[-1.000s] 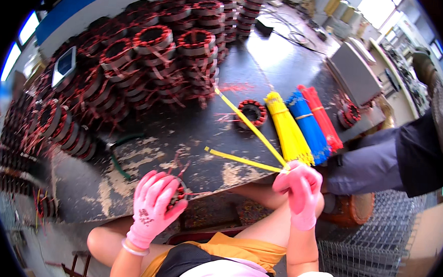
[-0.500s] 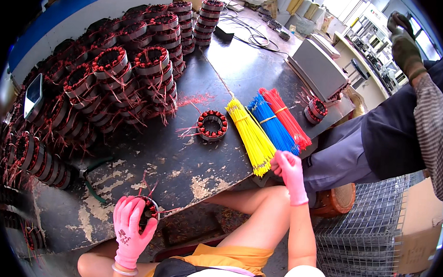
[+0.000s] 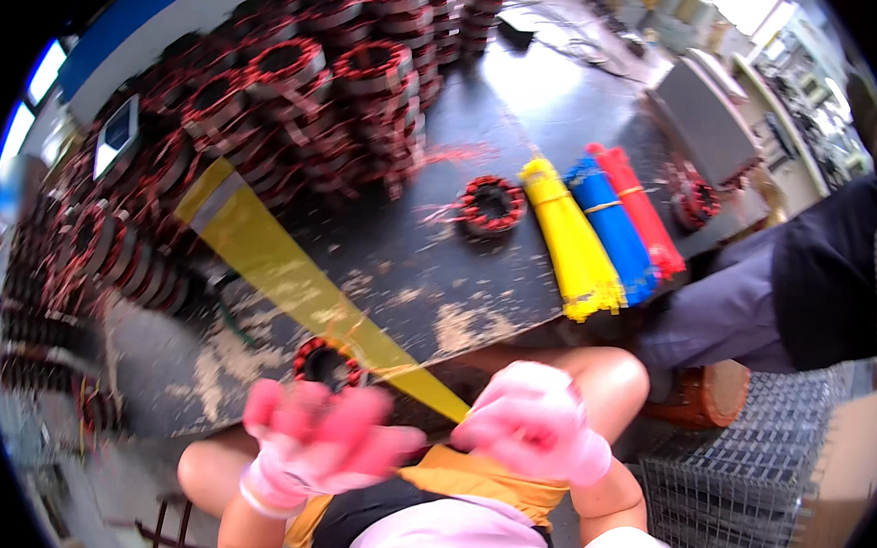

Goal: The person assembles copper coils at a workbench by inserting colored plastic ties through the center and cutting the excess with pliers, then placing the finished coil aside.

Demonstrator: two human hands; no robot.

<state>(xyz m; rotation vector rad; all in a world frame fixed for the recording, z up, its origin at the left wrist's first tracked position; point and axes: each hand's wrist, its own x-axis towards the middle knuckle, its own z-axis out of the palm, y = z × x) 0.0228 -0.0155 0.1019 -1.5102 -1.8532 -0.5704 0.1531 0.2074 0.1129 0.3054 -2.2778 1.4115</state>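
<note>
My right hand [image 3: 530, 423], in a pink glove, is closed on one end of a yellow wire [image 3: 300, 267]. Motion smears the wire into a broad fan reaching toward the stacks at the left. My left hand [image 3: 326, 432], gloved too, is blurred, its fingers apart and nothing visible in them. Just beyond it, a stator [image 3: 307, 359] with red windings rests at the table's near edge. Farther back sits another stator [image 3: 514, 211], beside bundles of yellow wires [image 3: 569, 241], blue wires [image 3: 611, 229] and red wires [image 3: 645, 215].
Tall stacks of stators [image 3: 373, 102] crowd the table's left and back, with a small device [image 3: 116, 138] resting on them. A grey box [image 3: 704, 119] and one stator [image 3: 698, 203] stand at the right. Someone's trousered leg [image 3: 725, 304] is beside a wire mesh cage [image 3: 725, 487].
My right hand has moved left from the bundles and brought a yellow wire across. My left hand has let go of the near stator and drawn back. The view has shifted.
</note>
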